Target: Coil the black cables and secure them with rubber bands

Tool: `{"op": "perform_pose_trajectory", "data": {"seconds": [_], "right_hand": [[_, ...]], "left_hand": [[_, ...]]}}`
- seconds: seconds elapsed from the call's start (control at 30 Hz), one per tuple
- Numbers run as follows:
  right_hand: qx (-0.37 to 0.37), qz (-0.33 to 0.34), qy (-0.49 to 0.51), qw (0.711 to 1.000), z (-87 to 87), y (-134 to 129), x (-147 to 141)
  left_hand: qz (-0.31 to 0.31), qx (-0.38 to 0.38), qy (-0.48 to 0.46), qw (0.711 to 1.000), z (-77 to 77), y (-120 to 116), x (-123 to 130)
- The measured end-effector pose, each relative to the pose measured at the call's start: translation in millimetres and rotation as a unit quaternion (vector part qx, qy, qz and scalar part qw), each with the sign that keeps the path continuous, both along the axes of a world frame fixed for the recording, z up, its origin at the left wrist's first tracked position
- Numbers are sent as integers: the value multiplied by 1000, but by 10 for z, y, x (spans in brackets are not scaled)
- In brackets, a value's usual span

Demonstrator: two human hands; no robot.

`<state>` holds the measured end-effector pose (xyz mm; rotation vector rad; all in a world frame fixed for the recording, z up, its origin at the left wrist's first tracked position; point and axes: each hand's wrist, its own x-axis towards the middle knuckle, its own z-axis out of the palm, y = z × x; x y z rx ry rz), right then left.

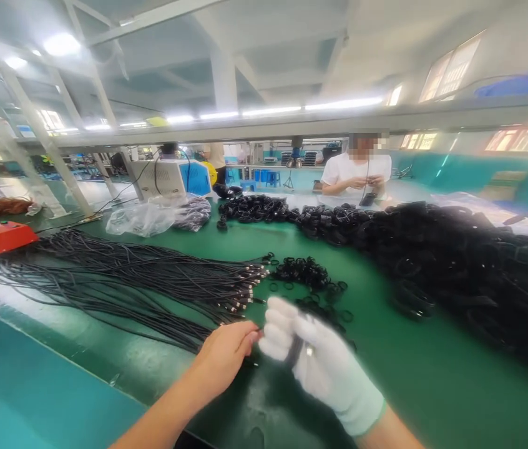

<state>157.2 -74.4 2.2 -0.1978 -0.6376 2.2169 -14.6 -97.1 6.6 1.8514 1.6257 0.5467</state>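
Observation:
My left hand [226, 346], bare, is closed with thumb and fingers pinched at a black cable; its fingertips nearly meet the other hand. My right hand [315, 362], in a white knitted glove, has its fingers curled round a dark piece [294, 350] with a small shiny metal tip [309, 352]. Blur hides its exact shape. Beyond and left of my hands lies a long bundle of black cables [151, 268], their metal plugs [249, 284] pointing right. A small heap of black rings [304, 271] lies just past the gloved hand.
A large pile of black coiled cables [455, 262] spreads along the right and back of the green table [386, 374]. At left sits a red control box [4, 236]. Farther back are plastic bags [151, 215], a white-blue machine [170, 178] and a seated person [357, 171].

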Motion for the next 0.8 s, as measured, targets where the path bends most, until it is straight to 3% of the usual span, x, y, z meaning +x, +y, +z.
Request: {"op": "perform_pose_trajectory", "data": {"seconds": [0.17,0.3,0.4,0.5,0.57,0.67,0.8], "right_hand": [[-2,-100,-49,994,45,143,106],[7,-119,-93,989,18,143,97],[17,-117,-152,981,-8,114,66],[71,-41,-175,981,-20,80,28],[105,32,-141,984,-22,55,6],[95,87,-91,987,-44,18,-15],[43,148,-85,984,-114,-18,-29]], "left_hand": [[34,63,253,965,49,-222,248],[-23,125,316,940,49,-291,409],[-91,227,319,916,98,-217,358],[-182,328,321,870,270,-58,189],[-243,353,311,848,407,63,72],[-295,345,264,851,514,227,-32],[-319,320,209,867,458,367,-50]]}}
